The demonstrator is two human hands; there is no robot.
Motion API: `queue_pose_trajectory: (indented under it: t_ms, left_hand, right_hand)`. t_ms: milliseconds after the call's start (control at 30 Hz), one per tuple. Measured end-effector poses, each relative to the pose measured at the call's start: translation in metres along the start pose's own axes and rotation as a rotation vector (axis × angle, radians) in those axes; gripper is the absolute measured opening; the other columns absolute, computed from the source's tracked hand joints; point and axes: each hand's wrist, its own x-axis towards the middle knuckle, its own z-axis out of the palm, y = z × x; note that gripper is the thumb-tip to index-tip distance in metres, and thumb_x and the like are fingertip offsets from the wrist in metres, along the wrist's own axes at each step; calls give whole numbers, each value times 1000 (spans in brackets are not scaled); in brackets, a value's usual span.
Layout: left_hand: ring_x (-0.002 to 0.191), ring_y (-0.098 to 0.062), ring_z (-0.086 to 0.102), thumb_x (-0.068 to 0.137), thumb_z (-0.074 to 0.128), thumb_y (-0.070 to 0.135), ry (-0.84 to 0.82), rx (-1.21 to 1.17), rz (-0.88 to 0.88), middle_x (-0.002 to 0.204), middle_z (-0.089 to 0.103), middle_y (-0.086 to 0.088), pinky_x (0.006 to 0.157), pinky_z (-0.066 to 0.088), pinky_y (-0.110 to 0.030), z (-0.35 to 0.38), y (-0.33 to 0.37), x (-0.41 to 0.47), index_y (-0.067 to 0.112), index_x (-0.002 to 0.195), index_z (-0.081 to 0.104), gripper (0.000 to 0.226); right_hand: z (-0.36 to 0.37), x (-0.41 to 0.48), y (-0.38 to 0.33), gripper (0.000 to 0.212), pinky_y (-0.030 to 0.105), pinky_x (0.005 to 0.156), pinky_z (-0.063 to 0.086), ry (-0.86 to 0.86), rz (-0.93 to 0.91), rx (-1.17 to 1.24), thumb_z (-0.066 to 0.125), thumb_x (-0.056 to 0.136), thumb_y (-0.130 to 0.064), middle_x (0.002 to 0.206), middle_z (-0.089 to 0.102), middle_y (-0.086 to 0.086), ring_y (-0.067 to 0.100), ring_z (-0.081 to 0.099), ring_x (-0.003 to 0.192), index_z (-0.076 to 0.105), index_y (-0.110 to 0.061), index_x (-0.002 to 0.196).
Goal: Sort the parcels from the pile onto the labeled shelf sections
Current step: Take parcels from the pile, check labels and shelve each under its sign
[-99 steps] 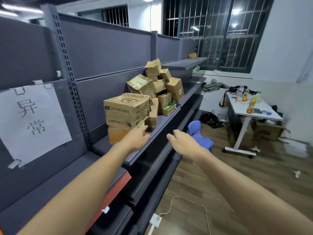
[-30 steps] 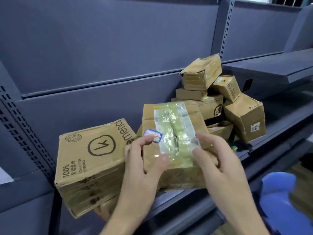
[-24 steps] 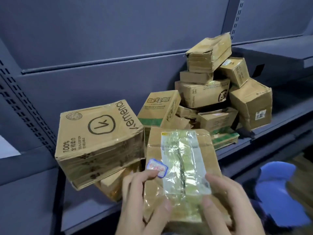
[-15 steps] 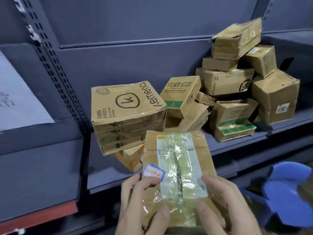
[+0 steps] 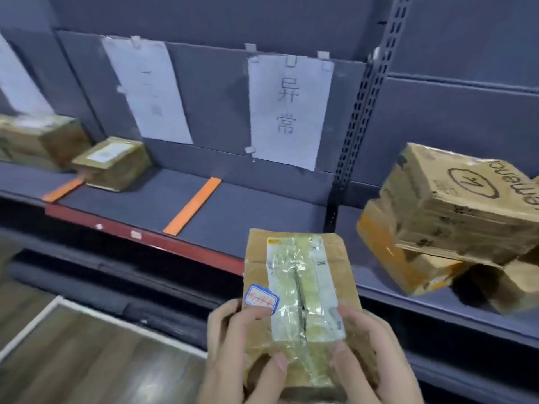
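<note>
The view has swung left off the pile (image 5: 449, 211); left hand (image 5: 233, 345) and right hand (image 5: 370, 354) grip the taped parcel (image 5: 300, 287) below the 异常 sign (image 5: 288, 112). Read its sticker (image 5: 261, 298) before shelving.

The floor (image 5: 87, 360) is brown wood with a white strip (image 5: 29, 328) across it. Dark grey panels (image 5: 210, 91) stand behind the shelf (image 5: 140, 199). A grey metal post (image 5: 353, 135) full of small holes runs up between them.

Creased cardboard parcel (image 5: 300, 287) under glossy tape; matt grey metal shelf (image 5: 233, 211).
</note>
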Motion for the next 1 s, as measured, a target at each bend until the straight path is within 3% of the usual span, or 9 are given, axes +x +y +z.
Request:
queue_pose_trajectory:
  t_ms: [133, 233, 367, 433, 500, 567, 700, 1000]
  left_hand:
    - [95, 26, 47, 42, 47, 47, 194, -3, -70, 109, 37, 39, 63, 37, 5, -53, -23, 10, 61, 88, 54, 48]
    - [93, 18, 53, 42, 47, 46, 321, -30, -147, 106, 38, 41, 61, 39, 3, -84, -41, 22, 57, 89, 56, 49]
    - [74, 3, 64, 49, 56, 30, 452, -38, -229, 109, 41, 35, 58, 42, -2, -122, -74, 48, 52, 88, 60, 45]
    - [72, -1, 64, 53, 54, 18, 484, -12, -231, 111, 43, 32, 57, 42, -4, -139, -91, 68, 47, 89, 60, 46]
    - [73, -6, 65, 59, 54, 15, 459, -18, -223, 114, 44, 26, 60, 44, -7, -153, -107, 91, 40, 93, 60, 43]
    - [72, -10, 65, 62, 57, 20, 436, -21, -225, 118, 45, 20, 62, 46, -10, -167, -120, 113, 37, 96, 61, 37]
    - [74, -12, 64, 57, 54, 44, 414, -23, -222, 114, 44, 19, 64, 47, -12, -193, -143, 160, 39, 98, 60, 41]
    - [101, -7, 55, 63, 50, 51, 271, 16, -226, 119, 37, 27, 75, 44, -9, -231, -202, 264, 47, 102, 54, 39]
  right_hand:
    - [63, 12, -21, 51, 3, 59, 44, -163, -40, 0, 75, 75, -2, 108, 62, -26, -5, 63, 79, 64, -46, 98]
    - [111, 26, -33, 37, 2, 62, 43, -276, -69, 8, 70, 74, -19, 112, 60, -26, -8, 61, 84, 66, -47, 97]
    - [178, 52, -48, 52, -1, 71, 40, -368, -109, 3, 60, 65, -30, 116, 61, -22, -8, 55, 104, 53, -56, 110]
    - [211, 67, -54, 45, -1, 70, 40, -431, -90, 37, 61, 70, -30, 114, 59, -26, -10, 54, 103, 58, -55, 107]
    - [241, 87, -57, 30, -1, 66, 40, -481, -80, 69, 68, 82, -17, 112, 56, -29, -17, 55, 91, 67, -45, 93]
    - [267, 105, -59, 37, -2, 66, 38, -509, -65, 78, 66, 84, -5, 110, 57, -29, -24, 52, 80, 62, -39, 99]
    - [316, 139, -62, 32, 1, 73, 38, -526, -87, 73, 63, 88, -13, 117, 53, -29, -27, 48, 89, 60, -39, 106]
    - [404, 204, -59, 37, 5, 80, 38, -462, -25, 62, 60, 91, -14, 121, 49, -30, -12, 46, 114, 55, -46, 109]
